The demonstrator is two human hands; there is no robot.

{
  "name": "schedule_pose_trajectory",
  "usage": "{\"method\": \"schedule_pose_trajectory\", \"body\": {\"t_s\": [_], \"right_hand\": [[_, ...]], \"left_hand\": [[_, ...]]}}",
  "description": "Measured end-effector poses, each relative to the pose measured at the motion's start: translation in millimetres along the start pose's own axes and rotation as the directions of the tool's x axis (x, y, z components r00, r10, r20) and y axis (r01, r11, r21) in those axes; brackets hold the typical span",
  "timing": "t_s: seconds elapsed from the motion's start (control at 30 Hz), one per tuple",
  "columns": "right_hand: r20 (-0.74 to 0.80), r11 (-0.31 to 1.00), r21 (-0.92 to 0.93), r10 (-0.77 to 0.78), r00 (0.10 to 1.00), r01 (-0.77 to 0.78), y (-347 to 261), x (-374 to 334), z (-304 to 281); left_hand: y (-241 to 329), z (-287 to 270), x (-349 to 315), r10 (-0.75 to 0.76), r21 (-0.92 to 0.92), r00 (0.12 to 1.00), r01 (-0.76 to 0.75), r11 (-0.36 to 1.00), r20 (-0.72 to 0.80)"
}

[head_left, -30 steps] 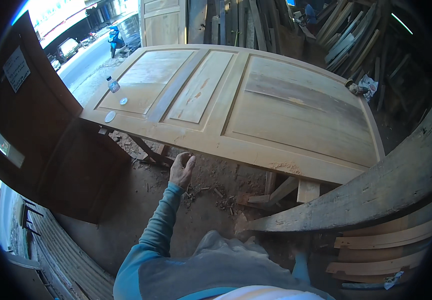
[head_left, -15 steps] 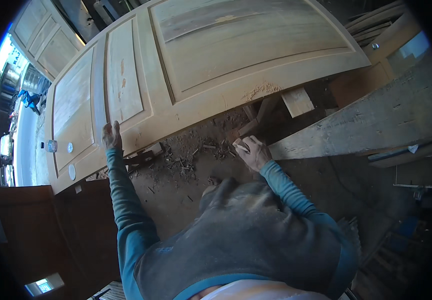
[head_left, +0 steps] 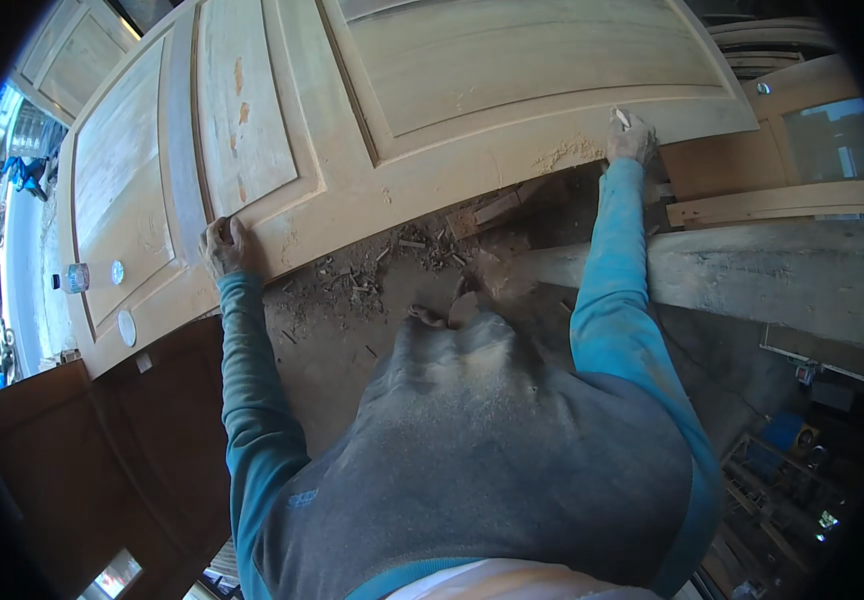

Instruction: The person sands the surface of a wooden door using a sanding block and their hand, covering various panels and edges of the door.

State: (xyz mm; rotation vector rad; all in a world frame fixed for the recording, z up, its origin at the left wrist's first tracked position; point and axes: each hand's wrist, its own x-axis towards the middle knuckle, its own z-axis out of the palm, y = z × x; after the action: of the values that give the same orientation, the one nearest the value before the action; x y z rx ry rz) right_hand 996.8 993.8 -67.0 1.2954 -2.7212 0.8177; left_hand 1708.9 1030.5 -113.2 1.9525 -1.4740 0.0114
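Note:
A pale panelled wooden door lies flat across the space before me, with brown filler patches on its narrow panel. My left hand is on its near edge, fingers curled over the rail. Farther right, my right hand is closed around a small pale block, partly hidden by the fingers, at the door's near rail. Beside that hand lies a scatter of sawdust on the rail.
A clear jar and two round lids sit on the door's left end. A thick plank juts in at right, below another door. Wood scraps litter the floor. A brown panel stands at lower left.
My right hand has risen from below the door's near edge, forward and right onto the rail, with the small block still in it. My left hand stays on the door's edge.

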Motion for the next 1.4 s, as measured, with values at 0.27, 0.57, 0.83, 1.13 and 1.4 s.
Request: {"method": "schedule_pose_trajectory", "body": {"t_s": [0.27, 0.57, 0.83, 1.13, 1.4], "right_hand": [[-0.056, 0.975, 0.111, -0.185, 0.981, 0.190, -51, -83, -16], [0.019, 0.938, 0.130, -0.327, 0.945, 0.321, -95, -89, 12], [-0.108, 0.933, 0.139, -0.319, 0.941, 0.332, -93, -87, -27], [0.064, 0.847, 0.229, -0.506, 0.860, 0.480, -164, -235, 10], [-0.121, 0.980, 0.083, -0.172, 0.978, 0.183, -78, -30, -19]], "left_hand": [[-1, 2, -1, -0.074, -0.044, 0.997, 0.074, 0.996, 0.003], [9, -4, 1, -0.078, 0.025, 0.996, 0.077, 0.997, 0.030], [-10, -5, -4, -0.009, -0.036, 1.000, 0.009, 0.999, 0.005], [-1, 1, 0, -0.010, 0.037, 1.000, 0.009, 0.999, 0.024], [-14, 5, -1, 0.049, 0.015, 0.999, -0.048, 0.999, -0.014]]}}
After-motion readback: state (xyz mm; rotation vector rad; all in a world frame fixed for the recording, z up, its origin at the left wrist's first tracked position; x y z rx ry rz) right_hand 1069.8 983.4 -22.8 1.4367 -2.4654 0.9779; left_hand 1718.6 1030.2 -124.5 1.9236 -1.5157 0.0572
